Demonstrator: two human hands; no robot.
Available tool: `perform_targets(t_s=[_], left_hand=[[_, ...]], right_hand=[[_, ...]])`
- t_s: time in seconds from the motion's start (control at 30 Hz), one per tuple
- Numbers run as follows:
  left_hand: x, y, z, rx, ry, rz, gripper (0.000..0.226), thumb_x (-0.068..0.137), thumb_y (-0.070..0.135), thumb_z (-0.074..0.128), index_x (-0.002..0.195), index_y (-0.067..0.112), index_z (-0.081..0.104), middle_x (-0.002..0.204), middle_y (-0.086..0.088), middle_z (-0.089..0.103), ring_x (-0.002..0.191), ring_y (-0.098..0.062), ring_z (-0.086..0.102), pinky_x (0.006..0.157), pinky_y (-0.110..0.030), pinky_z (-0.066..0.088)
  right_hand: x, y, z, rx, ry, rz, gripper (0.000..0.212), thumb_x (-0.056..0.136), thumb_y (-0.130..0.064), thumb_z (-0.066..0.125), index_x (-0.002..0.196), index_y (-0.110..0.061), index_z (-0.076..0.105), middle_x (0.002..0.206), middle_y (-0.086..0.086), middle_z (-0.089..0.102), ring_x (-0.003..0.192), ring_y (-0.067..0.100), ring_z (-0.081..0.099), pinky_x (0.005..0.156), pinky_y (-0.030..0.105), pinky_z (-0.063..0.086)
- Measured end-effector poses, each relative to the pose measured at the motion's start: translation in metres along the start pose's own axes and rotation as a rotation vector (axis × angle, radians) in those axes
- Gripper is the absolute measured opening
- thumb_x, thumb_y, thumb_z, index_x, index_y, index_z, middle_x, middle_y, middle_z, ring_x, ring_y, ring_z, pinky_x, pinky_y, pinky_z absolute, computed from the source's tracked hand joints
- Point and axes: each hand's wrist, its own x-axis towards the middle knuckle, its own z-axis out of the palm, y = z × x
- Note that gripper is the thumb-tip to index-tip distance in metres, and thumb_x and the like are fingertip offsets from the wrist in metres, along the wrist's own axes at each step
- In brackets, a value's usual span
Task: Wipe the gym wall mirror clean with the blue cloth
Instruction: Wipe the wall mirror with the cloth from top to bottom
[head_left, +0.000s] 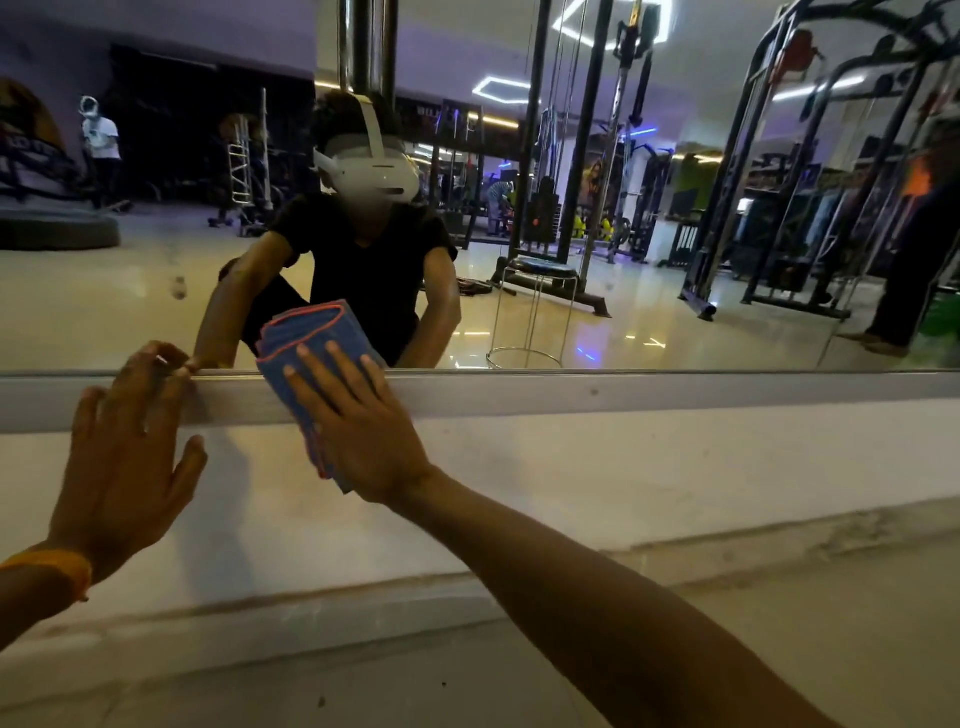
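Closest to me is my right forearm (597, 597), stretched up and to the left toward the wall. From the left: my left hand (124, 452), orange band (52, 564) at the wrist, lies flat and empty against the white wall (649, 467) and the metal frame strip (623, 395), fingers spread, the tips just reaching the mirror's lower edge. I should brace there but keep those tips off the glass, or I will print what I mean to clean. Just above them a pale smudge (178, 288) shows on the mirror (701, 291); I judge that a spot needing a firm pass. Next comes the blue cloth (311, 332), folded thick with its orange hem showing, straddling the bottom of the glass, the frame and a bit of wall. My right hand (358, 431) presses it with straight, spread fingers, gripping nothing. Most of the pad sits below the glass, so I would slide it up whole, keep my palm flat for even pressure, hold the fold together, and overlap my strokes. To the right a wide stretch of mirror waits; whether it is dirty, I cannot tell.
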Motion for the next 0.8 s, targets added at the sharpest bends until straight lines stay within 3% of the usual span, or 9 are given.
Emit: perform_targets(t_s=[0.1,0.27,0.37,0.43,0.53,0.7,0.8], left_hand=[[0.0,-0.008,0.0,-0.047,-0.023,0.004,0.079,0.09,0.041,0.042,0.158,0.002,0.034,0.166,-0.019,0.025,0.147,-0.047,0.033,0.109,-0.066,0.034],[-0.001,-0.038,-0.009,-0.037,-0.068,0.078,0.077,0.094,0.044,0.039,0.16,0.004,0.032,0.168,-0.018,0.024,0.151,-0.046,0.027,0.113,-0.07,0.033],[0.003,-0.042,-0.015,-0.011,-0.015,0.078,0.077,0.093,0.04,0.039,0.159,0.001,0.032,0.168,-0.023,0.021,0.153,-0.048,0.023,0.116,-0.07,0.028],[0.003,-0.038,-0.014,-0.01,-0.005,0.078,0.078,0.092,0.04,0.041,0.16,0.003,0.031,0.169,-0.022,0.018,0.155,-0.048,0.019,0.118,-0.069,0.025],[0.0,-0.041,-0.013,-0.048,0.001,0.096,0.079,0.092,0.041,0.042,0.162,0.007,0.028,0.171,-0.019,0.013,0.158,-0.043,0.013,0.122,-0.065,0.02],[-0.008,-0.068,-0.025,-0.036,-0.01,0.102,0.076,0.093,0.041,0.038,0.162,0.01,0.029,0.171,-0.018,0.019,0.156,-0.043,0.019,0.121,-0.059,0.022],[-0.015,-0.086,-0.034,-0.013,0.007,0.16,0.074,0.095,0.042,0.035,0.162,0.011,0.029,0.172,-0.013,0.016,0.158,-0.039,0.018,0.122,-0.05,0.012]], right_hand=[[0.0,0.006,0.001,-0.007,0.01,-0.035,0.078,0.098,-0.036,0.061,0.159,-0.013,0.018,0.168,0.012,0.027,0.158,0.034,0.016,0.129,0.05,0.011],[-0.057,0.051,-0.012,-0.02,0.032,0.147,0.071,0.1,-0.036,0.05,0.161,-0.01,0.023,0.169,0.013,0.021,0.159,0.031,0.008,0.129,0.052,0.01],[-0.073,0.067,-0.025,-0.072,-0.046,0.215,0.097,0.088,-0.029,0.078,0.163,-0.009,0.02,0.171,0.011,0.013,0.159,0.033,0.003,0.129,0.054,0.01],[-0.063,0.054,-0.026,-0.049,-0.056,0.273,0.109,0.081,-0.027,0.085,0.164,-0.008,0.017,0.172,0.012,0.008,0.159,0.034,0.001,0.128,0.055,0.01],[-0.025,0.009,-0.017,0.031,-0.001,0.282,0.1,0.087,-0.028,0.077,0.164,-0.008,0.015,0.172,0.014,0.007,0.159,0.035,-0.003,0.128,0.057,0.007],[0.046,-0.065,-0.003,0.112,-0.006,0.137,0.078,0.097,-0.024,0.064,0.162,-0.009,0.023,0.17,0.016,0.018,0.158,0.037,0.007,0.128,0.057,0.012],[0.046,-0.067,0.002,0.079,-0.007,0.103,0.072,0.097,-0.03,0.056,0.16,-0.008,0.028,0.168,0.017,0.023,0.157,0.036,0.011,0.129,0.052,0.006]])
